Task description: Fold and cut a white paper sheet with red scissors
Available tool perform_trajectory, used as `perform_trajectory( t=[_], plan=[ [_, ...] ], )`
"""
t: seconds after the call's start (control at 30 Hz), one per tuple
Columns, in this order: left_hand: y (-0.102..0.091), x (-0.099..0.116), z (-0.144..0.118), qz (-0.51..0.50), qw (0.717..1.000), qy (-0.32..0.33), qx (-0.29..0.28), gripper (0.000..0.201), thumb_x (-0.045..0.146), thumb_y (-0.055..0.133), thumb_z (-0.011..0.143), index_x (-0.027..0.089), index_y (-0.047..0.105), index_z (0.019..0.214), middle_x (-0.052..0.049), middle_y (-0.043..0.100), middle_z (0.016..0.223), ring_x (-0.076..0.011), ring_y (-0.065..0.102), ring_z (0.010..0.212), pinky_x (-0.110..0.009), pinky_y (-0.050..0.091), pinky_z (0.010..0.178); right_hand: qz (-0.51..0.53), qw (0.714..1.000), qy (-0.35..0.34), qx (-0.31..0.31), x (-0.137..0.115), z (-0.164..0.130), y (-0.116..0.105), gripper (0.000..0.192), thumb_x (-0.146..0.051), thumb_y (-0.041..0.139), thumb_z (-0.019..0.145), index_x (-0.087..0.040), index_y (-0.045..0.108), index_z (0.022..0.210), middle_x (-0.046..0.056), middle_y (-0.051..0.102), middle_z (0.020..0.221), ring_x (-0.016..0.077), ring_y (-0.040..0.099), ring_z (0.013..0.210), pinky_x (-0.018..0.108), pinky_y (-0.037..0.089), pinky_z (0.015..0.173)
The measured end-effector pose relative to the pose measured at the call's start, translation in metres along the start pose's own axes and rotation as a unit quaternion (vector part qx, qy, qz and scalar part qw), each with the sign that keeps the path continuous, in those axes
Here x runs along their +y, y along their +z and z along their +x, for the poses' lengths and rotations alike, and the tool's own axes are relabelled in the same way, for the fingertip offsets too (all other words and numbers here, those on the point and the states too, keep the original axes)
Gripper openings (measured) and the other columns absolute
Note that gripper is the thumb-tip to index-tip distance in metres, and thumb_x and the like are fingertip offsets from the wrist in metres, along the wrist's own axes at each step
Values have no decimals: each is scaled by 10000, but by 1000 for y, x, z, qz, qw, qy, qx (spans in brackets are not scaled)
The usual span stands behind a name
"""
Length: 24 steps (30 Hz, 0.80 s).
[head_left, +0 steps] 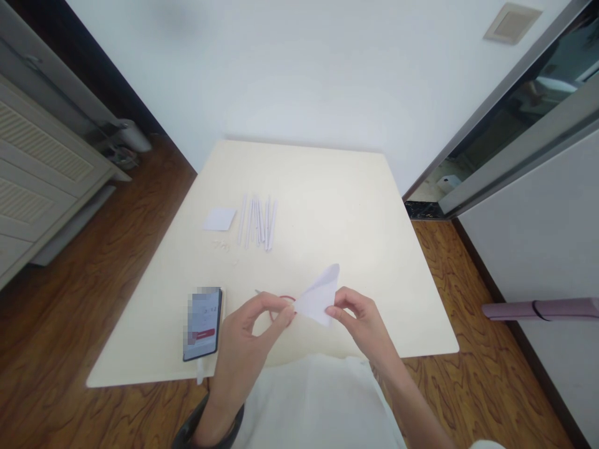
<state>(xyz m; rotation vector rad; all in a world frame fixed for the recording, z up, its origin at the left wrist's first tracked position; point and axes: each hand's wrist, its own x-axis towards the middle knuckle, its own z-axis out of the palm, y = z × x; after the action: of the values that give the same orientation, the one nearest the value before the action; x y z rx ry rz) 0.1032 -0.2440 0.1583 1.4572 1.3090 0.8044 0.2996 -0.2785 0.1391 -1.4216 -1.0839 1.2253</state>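
Two hands pinch one small sheet of white paper [320,295] above the near edge of the cream table [327,206]. The left hand [248,330] has thumb and forefinger closed on the paper's left corner; the right hand [360,318] has its fingertips clamped on the lower right edge. The sheet is lifted off the tabletop and folded or curled into a roughly triangular shape, its upper tip pointing away from the person.

Just behind the paper, partly hidden by the left fingers, lies a red loop [284,302], perhaps a rubber band, with a thin stick-like end showing beside it. Left of the paper a smartphone [203,323] rests face up near the table's front edge. Farther back from the paper sits a row of thin rolled paper sticks [258,222], and left of those a flat white square of paper [219,219], with a few tiny scraps just in front of it.

Judging from the light corner grips, the sheet could slip or crease unevenly if either pinch loosens, and a careless left hand might nudge the red loop or the phone toward the edge.
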Motion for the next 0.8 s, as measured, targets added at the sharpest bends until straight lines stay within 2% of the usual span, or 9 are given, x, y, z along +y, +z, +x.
perform_trajectory(
  t=[0.17,0.33,0.43,0.8],
  plan=[
    [3,3,0,-6,1000,2,13,90,250,645,790,203,636,715,0,673,763,-173,608,782,-283,447,763,-9,1000,0,29,5,0,2,158,-173,638,792,-193,566,654,-33,569,671,137,538,702,243,417,700],
    [2,9,1,-9,999,6,38,121,257,634,784,202,630,676,4,658,693,-184,617,783,-270,452,750,-13,1000,1,-10,3,0,0,51,-188,630,804,-197,641,754,-10,633,770,153,585,762,260,449,747],
    [-1,9,3,-9,999,5,41,115,256,639,788,210,634,683,14,655,698,-176,617,797,-256,446,771,-22,1000,4,-22,2,-1,-3,55,-195,621,812,-198,666,780,5,657,805,165,600,792,276,453,778],
    [-1,7,2,-7,999,1,35,114,257,642,800,213,638,695,17,656,714,-172,619,800,-253,446,774,-31,999,12,4,4,-2,-3,72,-215,617,811,-199,634,743,-4,635,755,160,583,761,276,445,753]
  ],
)
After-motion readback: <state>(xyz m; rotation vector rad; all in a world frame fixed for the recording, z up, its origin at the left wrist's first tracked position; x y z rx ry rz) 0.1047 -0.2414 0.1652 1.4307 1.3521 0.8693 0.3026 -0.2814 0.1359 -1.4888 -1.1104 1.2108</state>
